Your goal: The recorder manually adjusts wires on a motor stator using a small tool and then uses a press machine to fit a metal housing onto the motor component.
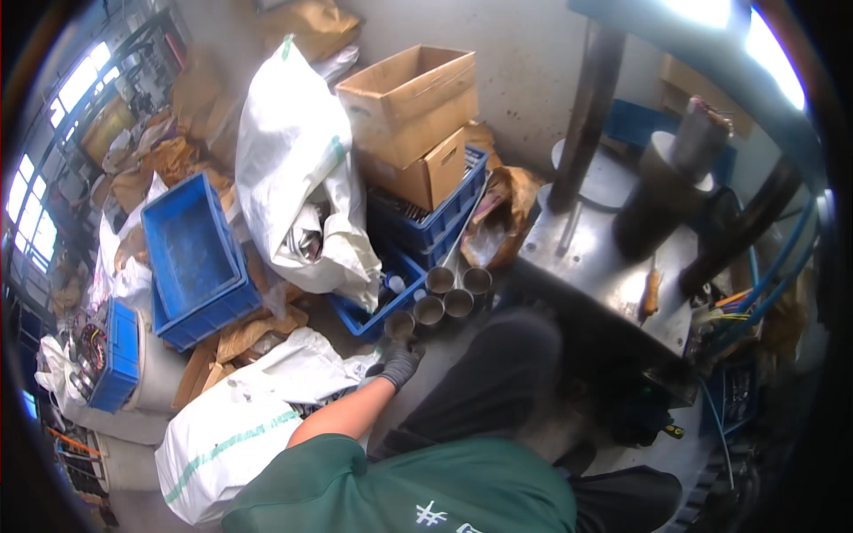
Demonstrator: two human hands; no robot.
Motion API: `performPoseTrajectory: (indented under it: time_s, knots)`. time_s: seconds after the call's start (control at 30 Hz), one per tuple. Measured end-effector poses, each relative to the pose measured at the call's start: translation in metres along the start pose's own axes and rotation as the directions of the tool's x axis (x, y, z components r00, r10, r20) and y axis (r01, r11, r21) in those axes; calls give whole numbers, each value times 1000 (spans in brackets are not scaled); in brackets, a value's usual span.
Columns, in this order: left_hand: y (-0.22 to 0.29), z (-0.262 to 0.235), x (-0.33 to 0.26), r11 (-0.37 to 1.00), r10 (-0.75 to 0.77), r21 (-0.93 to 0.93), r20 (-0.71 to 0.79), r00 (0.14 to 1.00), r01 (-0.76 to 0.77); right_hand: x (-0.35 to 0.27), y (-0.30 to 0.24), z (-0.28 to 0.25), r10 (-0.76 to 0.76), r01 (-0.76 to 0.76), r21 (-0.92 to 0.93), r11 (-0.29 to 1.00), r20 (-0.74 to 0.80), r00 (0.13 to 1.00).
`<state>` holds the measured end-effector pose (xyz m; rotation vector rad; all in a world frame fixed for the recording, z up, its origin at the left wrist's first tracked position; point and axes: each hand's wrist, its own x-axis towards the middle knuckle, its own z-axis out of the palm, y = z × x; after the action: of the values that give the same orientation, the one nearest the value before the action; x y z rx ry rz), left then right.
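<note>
My left hand (pixel 397 362), in a dark grey glove, reaches down to a short metal tube (pixel 400 325) standing on end, and its fingers close around the tube's lower part. Several more metal tubes (pixel 450 293) stand upright in a cluster just beyond it, beside my dark trouser leg (pixel 498 373). My right hand is not in view. My green sleeve and bare left forearm (pixel 342 413) come in from the lower edge.
A blue crate (pixel 378 318) sits behind the tubes under a white sack (pixel 298 178). Stacked blue crates (pixel 426 222) carry cardboard boxes (pixel 413 93). An empty blue bin (pixel 191 258) lies left. A press machine's steel table (pixel 604 258) stands right, with hoses.
</note>
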<state>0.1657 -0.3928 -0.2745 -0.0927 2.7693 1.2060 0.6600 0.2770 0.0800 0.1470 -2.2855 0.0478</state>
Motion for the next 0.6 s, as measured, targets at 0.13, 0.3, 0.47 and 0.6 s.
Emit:
performPoseTrajectory:
  time_s: [0.13,0.3,0.47,0.6]
  knots:
    - [-18,11,-34,954,-164,268,92,982,134,15,17,24,8,-9,39,999,26,1000]
    - [-8,7,-34,827,-172,542,-9,985,149,38,17,41,32,-33,29,999,28,999]
    - [-53,-17,9,817,-317,468,-124,940,337,48,22,84,78,-76,38,996,-44,996]
    - [-58,-19,35,834,-298,494,31,954,245,59,17,145,124,-115,58,992,-162,979]
